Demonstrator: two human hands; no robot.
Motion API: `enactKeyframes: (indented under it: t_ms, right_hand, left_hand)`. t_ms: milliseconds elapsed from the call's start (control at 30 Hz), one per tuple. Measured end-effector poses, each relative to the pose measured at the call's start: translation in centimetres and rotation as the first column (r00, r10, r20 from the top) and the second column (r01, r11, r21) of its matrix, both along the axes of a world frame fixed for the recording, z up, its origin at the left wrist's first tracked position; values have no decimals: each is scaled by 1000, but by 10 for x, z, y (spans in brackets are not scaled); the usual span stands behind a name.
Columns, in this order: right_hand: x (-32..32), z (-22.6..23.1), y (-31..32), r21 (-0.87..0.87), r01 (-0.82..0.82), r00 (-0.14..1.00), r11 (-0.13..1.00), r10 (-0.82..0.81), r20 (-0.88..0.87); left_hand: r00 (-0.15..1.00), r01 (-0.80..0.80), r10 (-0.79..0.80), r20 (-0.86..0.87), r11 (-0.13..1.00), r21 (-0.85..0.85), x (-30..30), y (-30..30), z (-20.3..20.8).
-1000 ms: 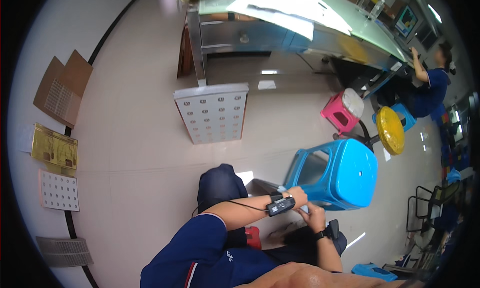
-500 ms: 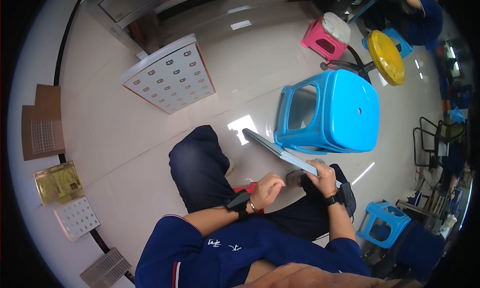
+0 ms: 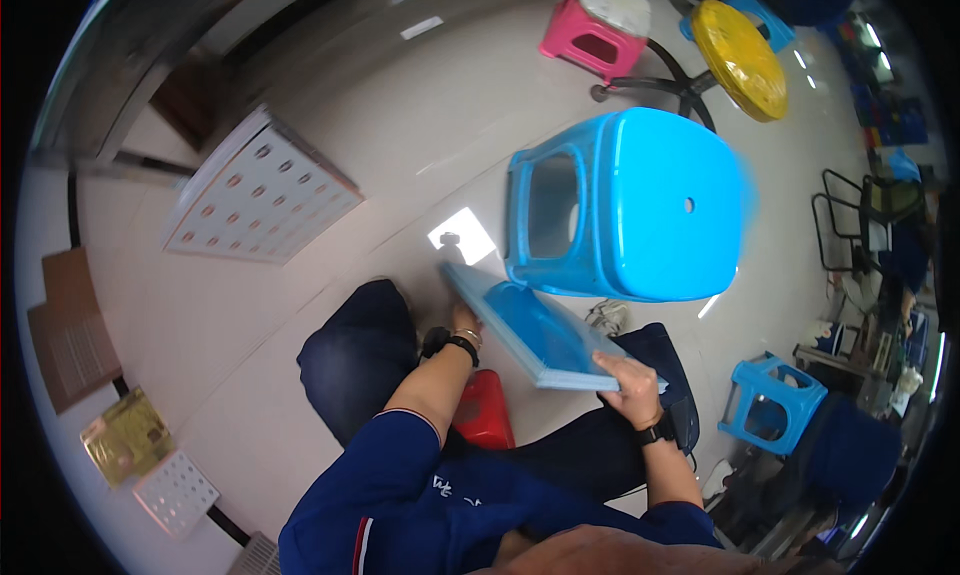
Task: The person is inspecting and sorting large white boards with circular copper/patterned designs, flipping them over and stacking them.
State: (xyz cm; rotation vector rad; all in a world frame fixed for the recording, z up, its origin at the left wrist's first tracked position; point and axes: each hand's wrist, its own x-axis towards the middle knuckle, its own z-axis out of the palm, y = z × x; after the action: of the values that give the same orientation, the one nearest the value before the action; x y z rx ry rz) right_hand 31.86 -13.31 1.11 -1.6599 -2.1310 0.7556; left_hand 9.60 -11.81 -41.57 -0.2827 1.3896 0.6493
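Holding tilted panel (image 3: 540, 337), right hand (image 3: 634, 389) curled over its edge, left hand (image 3: 467, 322) behind, grip unclear

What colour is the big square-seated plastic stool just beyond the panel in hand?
The stool is bright blue, best seen in the head view.

Bright blue, red, pink and yellow on a pale grey-beige floor (image 3: 250, 345).
The large stool (image 3: 680, 205) is bright blue, the low seat (image 3: 483, 412) red, the small stool (image 3: 592, 47) pink with a white top, the round seat (image 3: 740, 60) yellow. The panel (image 3: 540, 327) shows a pale blue rim around stronger blue. The patterned board (image 3: 255, 197) is white with rows of brownish marks; the cardboard (image 3: 75, 330) brown. The shirt (image 3: 400, 460) is navy, its sleeve striped red and white.
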Motion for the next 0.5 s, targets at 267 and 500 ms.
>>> enactKeyframes:
  t_ms: [267, 500]
  right_hand:
    - [4, -2, -18, -60, 90, 996, 994, -90, 5]
    - [13, -1, -30, -62, 100, 995, 993, -98, 35]
  left_hand:
    - [985, -63, 51, 163, 996, 69, 43, 65, 22]
    - [977, -79, 58, 205, 992, 94, 56, 80, 2]
